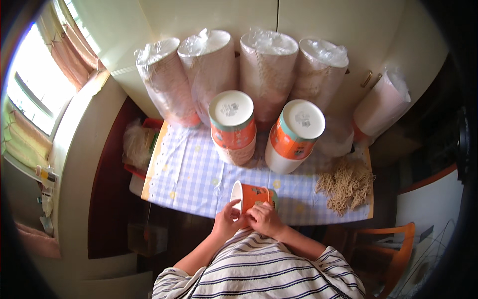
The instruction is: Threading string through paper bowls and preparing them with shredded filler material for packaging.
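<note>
The table (189, 174) carries a blue-and-white checked cloth. Along its far edge lean four tall stacks of paper cups sleeved in clear plastic film (239, 74); a fifth sleeved stack (381, 104) leans at the far right corner. In front of them, toward the middle of the table, stand two shorter unwrapped stacks of orange-and-white paper cups, bases up — the left stack (232, 127) and the right stack (294, 135). A loose heap of pale dried noodles (346, 185) lies at the right edge. A clear bag of similar material (138, 143) sits off the left edge.

At the near edge, a single orange paper cup (251, 197) lies on its side, mouth facing left. The right hand (266, 219) has its fingers closed around the cup body. The left hand (226, 219) has its fingertips at the cup rim; whether they grip it or only touch it cannot be told.

Judged step: the cup is being handled or checked at its mouth. The next move likely calls for a steady right-hand hold and light fingertip pressure, since the thin paper wall may deform.
</note>
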The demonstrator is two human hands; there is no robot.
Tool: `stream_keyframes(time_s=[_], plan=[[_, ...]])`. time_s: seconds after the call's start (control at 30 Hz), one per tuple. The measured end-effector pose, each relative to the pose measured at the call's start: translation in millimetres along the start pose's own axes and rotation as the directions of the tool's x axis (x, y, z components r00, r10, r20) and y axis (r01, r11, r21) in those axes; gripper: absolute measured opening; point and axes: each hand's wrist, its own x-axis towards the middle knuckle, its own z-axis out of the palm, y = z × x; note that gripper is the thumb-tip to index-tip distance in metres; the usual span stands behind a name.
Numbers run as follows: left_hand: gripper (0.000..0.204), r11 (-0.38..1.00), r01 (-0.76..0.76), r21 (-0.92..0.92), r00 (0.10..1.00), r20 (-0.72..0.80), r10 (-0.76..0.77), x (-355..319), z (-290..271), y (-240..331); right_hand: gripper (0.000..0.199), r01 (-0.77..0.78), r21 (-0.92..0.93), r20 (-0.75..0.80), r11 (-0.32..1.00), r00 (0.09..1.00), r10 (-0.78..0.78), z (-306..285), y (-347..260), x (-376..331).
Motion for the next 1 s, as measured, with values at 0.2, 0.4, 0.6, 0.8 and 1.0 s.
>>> stream_keyframes(time_s=[0.2, 0.4, 0.6, 0.8, 1.0], plan=[[0.050, 0.987, -0.042, 0.152, 0.999, -0.009, 0.044, -2, 0, 12, 0.011, -0.053, 0.106, 0.004, 0.993, 0.999, 0.053, 0, -2, -4], [0.049, 0.983, -0.083, 0.166, 0.996, -0.014, 0.087, 0, -2, 15, 0.011, -0.074, 0.136, 0.023, 0.988, 0.997, 0.071, -3, -1, -2], [0.047, 0.982, -0.118, 0.144, 0.992, -0.022, 0.122, -1, 0, 16, 0.012, -0.058, 0.124, 0.015, 0.991, 0.998, 0.057, -1, 2, -4], [0.049, 0.977, -0.128, 0.168, 0.990, -0.031, 0.135, -1, 4, 15, 0.012, -0.059, 0.113, 0.017, 0.992, 0.998, 0.057, 1, 5, -5], [0.046, 0.976, -0.131, 0.174, 0.990, -0.033, 0.138, 0, 3, 17, 0.013, -0.064, 0.119, 0.022, 0.991, 0.998, 0.061, -1, 6, -3]])
